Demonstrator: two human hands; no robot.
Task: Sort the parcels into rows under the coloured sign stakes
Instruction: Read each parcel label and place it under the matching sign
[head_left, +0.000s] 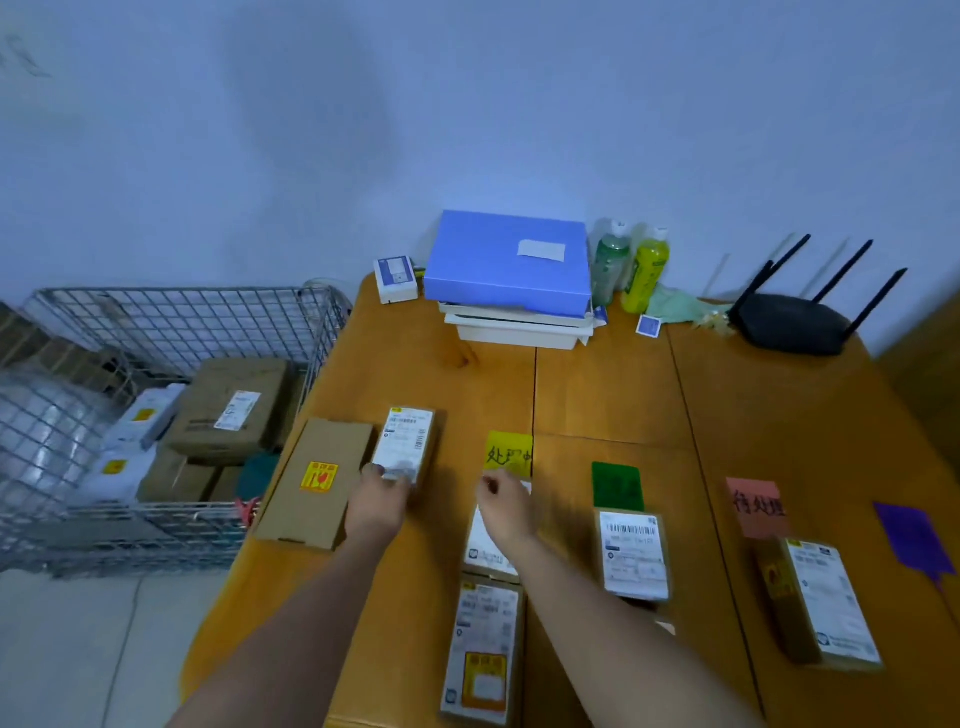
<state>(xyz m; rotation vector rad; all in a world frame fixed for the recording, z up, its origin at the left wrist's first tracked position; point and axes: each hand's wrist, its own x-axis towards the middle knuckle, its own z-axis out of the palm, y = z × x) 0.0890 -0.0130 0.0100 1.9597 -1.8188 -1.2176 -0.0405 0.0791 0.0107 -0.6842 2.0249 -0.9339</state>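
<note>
My left hand (378, 503) grips the near end of a small white-labelled parcel (406, 441) lying on the wooden table (613, 395). A flat brown parcel (318, 483) with a yellow and red sticker lies just left of it. My right hand (506, 506) hovers with curled fingers and holds nothing, just below the yellow sign (509, 453). Two parcels (485, 644) lie in a row under the yellow sign, partly hidden by my right arm. One parcel (632, 553) lies under the green sign (617, 486). Another parcel (826, 603) lies under the pink sign (757, 506). A purple sign (911, 540) stands at far right.
A wire basket (171, 332) left of the table holds several more parcels. At the table's back stand a blue box (506, 260) on white trays, two bottles (631, 265), a small white box (396, 278) and a black router (795, 322).
</note>
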